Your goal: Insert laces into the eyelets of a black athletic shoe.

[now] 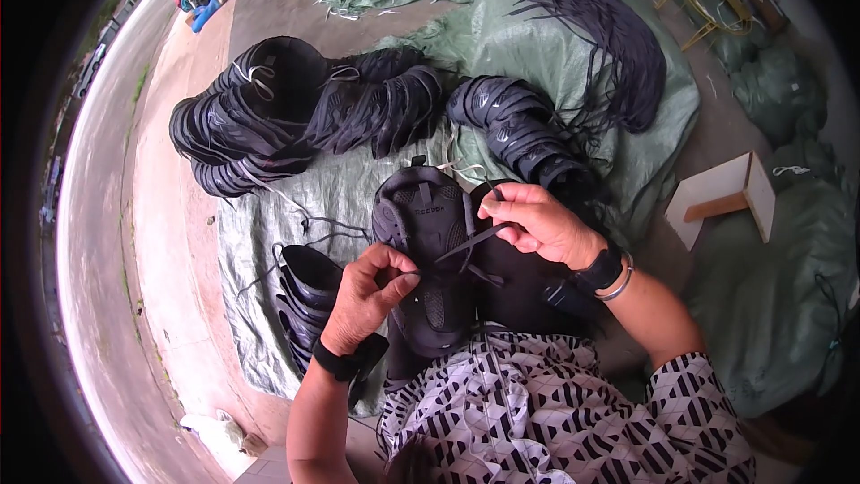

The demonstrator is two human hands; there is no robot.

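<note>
A black shoe upper (421,215) lies lengthwise on my lap, its tongue and mesh parts facing up. A flat dark shoelace (475,240) stretches across it between my hands. My left hand (365,294) is closed over the left side of the upper, thumb and forefinger pinching the lace. Higher and to the right, my right hand (542,222) pinches the same lace between thumb and fingers, its other fingers curled. A loose lace end hangs at the upper's right edge. Dark wristbands sit on both wrists, with a bangle on the right.
Stacked black shoe uppers (260,116) lie ahead on a green woven sheet (287,305); another row (515,125) is at right, and more uppers (309,291) at near left. A bundle of dark laces (618,45) drapes over a green sack. A white board piece (726,193) stands right.
</note>
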